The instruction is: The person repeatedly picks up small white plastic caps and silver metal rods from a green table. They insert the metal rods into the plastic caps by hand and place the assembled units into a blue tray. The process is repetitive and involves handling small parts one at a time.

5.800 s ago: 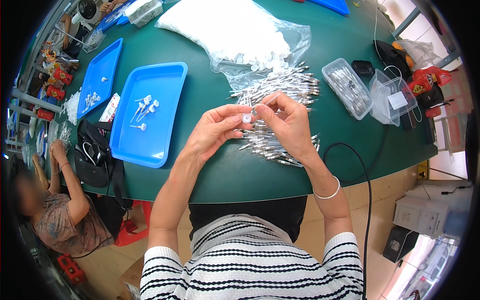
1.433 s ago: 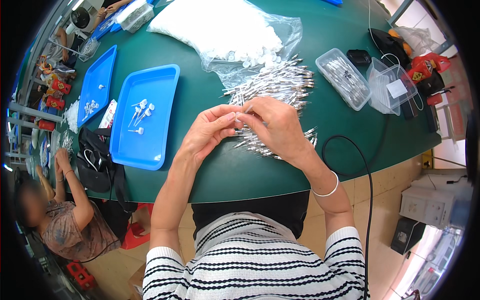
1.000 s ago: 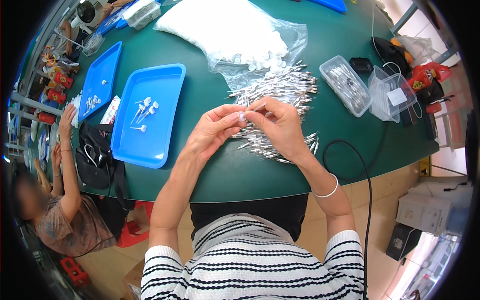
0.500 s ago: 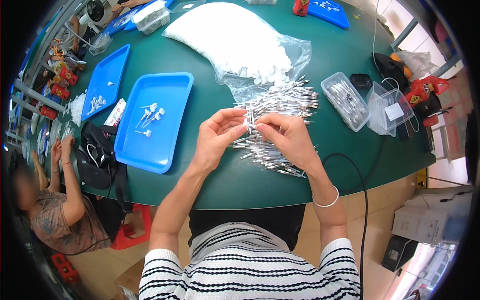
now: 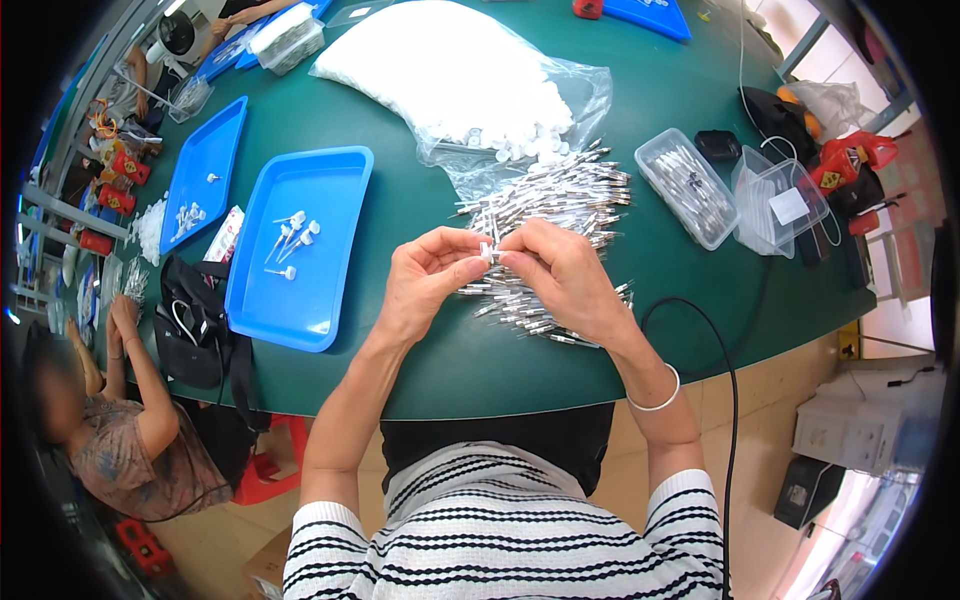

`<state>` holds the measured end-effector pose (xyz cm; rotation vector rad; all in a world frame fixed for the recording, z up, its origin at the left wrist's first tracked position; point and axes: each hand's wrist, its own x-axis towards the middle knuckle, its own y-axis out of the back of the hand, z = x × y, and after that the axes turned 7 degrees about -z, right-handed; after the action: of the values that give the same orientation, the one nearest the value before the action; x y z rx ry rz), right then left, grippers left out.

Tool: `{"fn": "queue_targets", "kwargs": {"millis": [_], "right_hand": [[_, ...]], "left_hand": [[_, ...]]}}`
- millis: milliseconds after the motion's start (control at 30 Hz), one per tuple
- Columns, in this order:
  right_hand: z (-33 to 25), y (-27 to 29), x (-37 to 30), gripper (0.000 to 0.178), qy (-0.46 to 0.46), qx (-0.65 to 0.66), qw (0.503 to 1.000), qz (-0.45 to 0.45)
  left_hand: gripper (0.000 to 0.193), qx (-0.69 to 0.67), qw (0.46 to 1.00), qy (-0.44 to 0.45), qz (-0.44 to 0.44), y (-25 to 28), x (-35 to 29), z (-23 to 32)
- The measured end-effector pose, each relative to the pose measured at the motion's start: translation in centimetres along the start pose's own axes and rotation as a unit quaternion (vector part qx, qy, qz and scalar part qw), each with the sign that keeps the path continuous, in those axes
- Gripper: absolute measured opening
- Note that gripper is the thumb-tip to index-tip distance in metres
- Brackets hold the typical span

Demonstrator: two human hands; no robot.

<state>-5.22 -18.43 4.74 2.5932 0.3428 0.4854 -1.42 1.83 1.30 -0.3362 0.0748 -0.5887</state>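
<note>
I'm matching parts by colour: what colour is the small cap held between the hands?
White; the cap shows best in the head view.

Fingertips of the left hand [image 5: 425,280] and right hand [image 5: 562,275] cover most of the small white piece [image 5: 487,251] pinched between them; it is too small to tell how its parts join. Both hands hide part of the pile of thin rods [image 5: 575,190] behind. The upper edge cuts off a blue tray [image 5: 655,18] and a red container [image 5: 588,8]; the lower edge crops the striped top [image 5: 500,540]. A seated co-worker's head [image 5: 52,395] is blurred.
</note>
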Motion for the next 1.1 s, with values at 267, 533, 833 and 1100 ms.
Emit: {"fn": "queue_targets", "kwargs": {"millis": [267, 533, 833, 1100], "right_hand": [[0.0, -0.2, -0.1, 0.012, 0.032, -0.004, 0.999, 0.005], [0.2, -0.8, -0.2, 0.010, 0.045, -0.010, 0.999, 0.020], [0.3, -1.0, 0.1, 0.012, -0.038, 0.109, 0.993, -0.002], [1.1, -1.0, -0.1, 0.012, -0.072, 0.236, 0.967, -0.062]], "left_hand": [[0.022, 0.019, 1.000, -0.011, 0.006, -0.5, -0.2, 0.2], [0.021, 0.003, 0.999, -0.039, -0.024, -0.2, -0.3, -0.3], [0.026, 0.030, 0.997, -0.077, -0.002, -0.6, -0.3, 0.6], [0.021, 0.000, 0.991, -0.127, -0.048, -0.4, -0.5, 0.2]]}}
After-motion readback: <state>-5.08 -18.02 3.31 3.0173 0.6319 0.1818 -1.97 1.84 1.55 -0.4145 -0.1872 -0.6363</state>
